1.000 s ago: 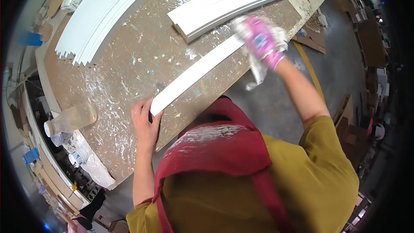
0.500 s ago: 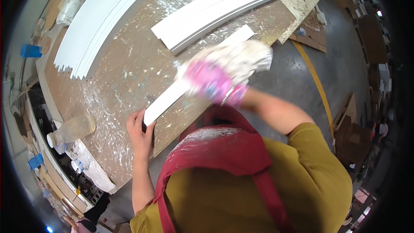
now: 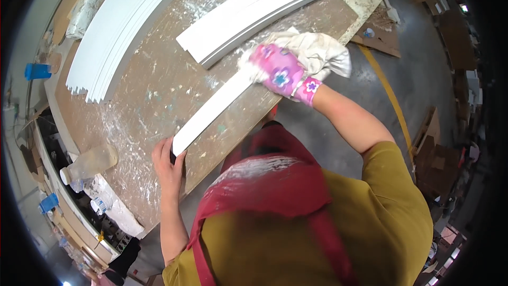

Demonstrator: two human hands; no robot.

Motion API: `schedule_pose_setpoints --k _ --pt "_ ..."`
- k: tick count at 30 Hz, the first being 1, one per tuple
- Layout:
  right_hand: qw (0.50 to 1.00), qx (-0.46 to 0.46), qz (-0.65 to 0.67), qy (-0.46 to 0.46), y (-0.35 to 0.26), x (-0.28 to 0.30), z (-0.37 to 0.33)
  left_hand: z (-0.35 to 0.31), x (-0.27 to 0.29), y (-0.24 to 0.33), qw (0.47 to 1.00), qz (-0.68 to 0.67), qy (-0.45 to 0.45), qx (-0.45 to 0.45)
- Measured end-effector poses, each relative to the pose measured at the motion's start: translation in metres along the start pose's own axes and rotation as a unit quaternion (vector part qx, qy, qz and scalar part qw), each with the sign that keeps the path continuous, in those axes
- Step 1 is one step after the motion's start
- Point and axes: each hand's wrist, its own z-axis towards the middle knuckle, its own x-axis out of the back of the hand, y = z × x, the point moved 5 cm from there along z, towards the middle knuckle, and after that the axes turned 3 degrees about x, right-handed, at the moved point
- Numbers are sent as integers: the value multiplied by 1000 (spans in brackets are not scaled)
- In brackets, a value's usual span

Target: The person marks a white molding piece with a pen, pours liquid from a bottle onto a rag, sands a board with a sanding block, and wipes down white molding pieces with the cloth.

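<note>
A long white strip (image 3: 211, 112) lies slantwise on the workbench. My bare left hand (image 3: 168, 159) grips its near left end, thumb on one side and fingers on the other. My right hand (image 3: 278, 71), in a pink flowered glove, is closed on a cream cloth (image 3: 317, 53) and presses it on the strip toward its far end. The cloth bunches around the glove and hides that end. Beyond the strip, a stack of white strips (image 3: 259, 13) lies close by, and a fanned stack of white strips (image 3: 119, 37) is at the far left.
The worn brown workbench (image 3: 143, 132) carries white smears. A cloudy plastic bottle (image 3: 92, 163) lies at its left edge, near a small blue-capped bottle (image 3: 99, 205). A plastic-wrapped bundle (image 3: 87, 8) sits far left. Cardboard (image 3: 378, 39) lies on the floor at right, past the bench edge.
My right hand has slid the cloth along the strip, away from my left hand toward the far right end. My left hand stays on the near end.
</note>
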Motion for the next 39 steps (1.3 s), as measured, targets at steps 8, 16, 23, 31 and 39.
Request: schedule_pose_setpoints --k 8,16,23,31,39 --pt "993 -118 16 -17 65 14 -16 3 7 7 1000 28 -10 7" --pt "990 9 141 -27 22 5 -38 -5 14 5 972 93 157 -146" --pt "923 -143 357 0 16 41 -75 -23 26 -14 989 8 145 -40" --pt "933 187 304 -48 -235 12 -23 -2 9 -38 987 -144 77 -2" --pt "913 377 68 -140 -389 -82 -44 3 -4 -53 970 -199 88 111"
